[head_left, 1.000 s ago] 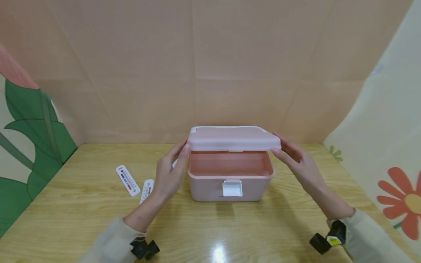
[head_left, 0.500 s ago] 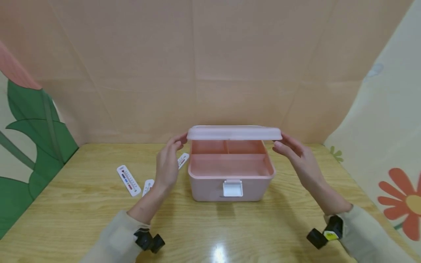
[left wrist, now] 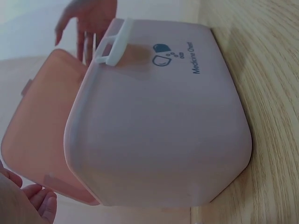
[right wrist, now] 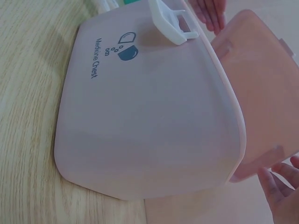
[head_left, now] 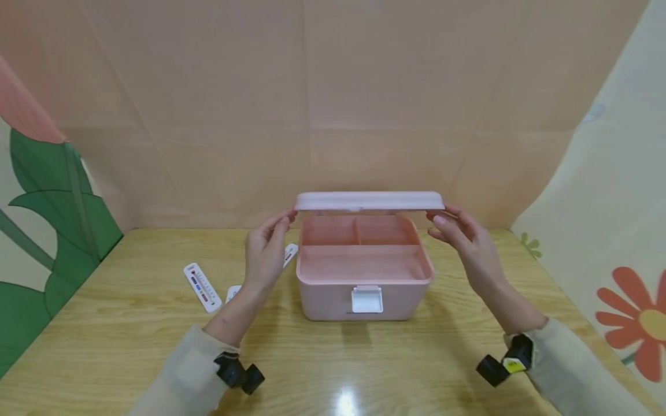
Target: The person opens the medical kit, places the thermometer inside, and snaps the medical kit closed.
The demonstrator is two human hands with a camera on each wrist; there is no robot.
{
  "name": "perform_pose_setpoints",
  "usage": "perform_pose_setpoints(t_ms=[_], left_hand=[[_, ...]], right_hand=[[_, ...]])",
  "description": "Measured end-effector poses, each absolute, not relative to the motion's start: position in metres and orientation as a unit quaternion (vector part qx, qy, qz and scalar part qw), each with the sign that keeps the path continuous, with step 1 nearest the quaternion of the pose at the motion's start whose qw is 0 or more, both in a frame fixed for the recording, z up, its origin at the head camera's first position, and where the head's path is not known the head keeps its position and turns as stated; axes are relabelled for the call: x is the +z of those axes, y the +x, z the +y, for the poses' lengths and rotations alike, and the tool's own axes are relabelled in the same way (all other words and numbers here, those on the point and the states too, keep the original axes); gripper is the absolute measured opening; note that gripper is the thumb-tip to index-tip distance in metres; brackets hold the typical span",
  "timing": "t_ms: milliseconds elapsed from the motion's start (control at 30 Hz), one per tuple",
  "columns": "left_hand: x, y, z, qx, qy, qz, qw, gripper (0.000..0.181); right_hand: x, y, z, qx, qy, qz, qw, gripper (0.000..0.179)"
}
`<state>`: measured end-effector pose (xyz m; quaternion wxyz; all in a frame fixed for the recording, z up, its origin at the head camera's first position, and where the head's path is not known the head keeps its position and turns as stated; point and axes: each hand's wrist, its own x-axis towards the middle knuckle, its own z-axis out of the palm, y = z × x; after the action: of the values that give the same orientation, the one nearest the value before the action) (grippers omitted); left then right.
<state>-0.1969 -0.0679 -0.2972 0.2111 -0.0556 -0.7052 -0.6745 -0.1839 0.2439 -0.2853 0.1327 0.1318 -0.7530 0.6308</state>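
A pale pink medicine chest (head_left: 366, 303) stands on the table with its white front latch (head_left: 367, 300) hanging down. Its lid (head_left: 369, 200) is raised, so the inside shows: one wide front compartment (head_left: 361, 264) and two smaller ones behind a divider. The left hand (head_left: 264, 254) holds the lid's left corner with bent fingers, its thumb a little below the edge. At the right corner, the fingers of the right hand (head_left: 470, 245) hold the lid, partly hidden behind it. The wrist views show the lid's inner side (left wrist: 42, 126) and "Medicine Chest" printed on the front.
On the wooden table (head_left: 130, 335) left of the chest lies a white thermometer card (head_left: 202, 287). A second card (head_left: 232, 293) is partly covered by the left forearm, and a third (head_left: 289, 252) lies behind the left hand. A beige backdrop (head_left: 333, 104) stands close behind the chest.
The lid has swung up and back, revealing the rear compartments. Both hands have followed its corners. The chest body and the cards have stayed in place.
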Motion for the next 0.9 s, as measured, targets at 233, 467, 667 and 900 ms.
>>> perform_pose_setpoints(t_ms=[233, 467, 667, 900], left_hand=[[-0.296, -0.203, -0.067, -0.689, -0.043, -0.695, 0.199, 0.024], [-0.299, -0.209, -0.065, -0.701, -0.059, -0.674, 0.225, 0.021], [-0.302, -0.213, -0.064, -0.708, -0.063, -0.661, 0.239, 0.022], [-0.304, -0.214, -0.064, -0.7, -0.071, -0.667, 0.244, 0.025]], right_hand=[[-0.284, -0.19, 0.24, 0.667, 0.146, -0.713, 0.159, 0.026], [-0.283, -0.194, 0.238, 0.689, 0.156, -0.688, 0.168, 0.023], [-0.283, -0.197, 0.239, 0.693, 0.167, -0.679, 0.175, 0.024], [-0.287, -0.204, 0.24, 0.705, 0.18, -0.665, 0.17, 0.03]])
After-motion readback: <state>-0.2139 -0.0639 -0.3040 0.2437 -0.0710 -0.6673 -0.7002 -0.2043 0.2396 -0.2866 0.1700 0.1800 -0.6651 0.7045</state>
